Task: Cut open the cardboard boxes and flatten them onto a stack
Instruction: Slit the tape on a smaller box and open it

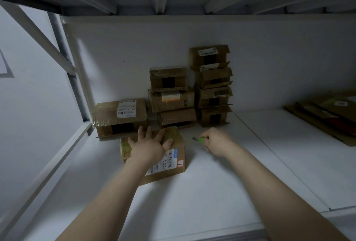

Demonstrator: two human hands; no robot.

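Pressing flat with fingers spread wide, my left hand [150,145] lay on the brown box [174,171], which had yellowish tape round its far end and a white barcode label beside my wrist. My right hand [217,141] curled round a green-handled cutter [200,140] just right of that box, not touching it. The box sat on the white shelf [221,192] in front of the stacked boxes [212,86], with flattened cardboard [325,117] far right.

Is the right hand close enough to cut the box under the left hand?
Probably yes: the right hand holds its cutter beside the box, nothing between; the left hand presses its top.
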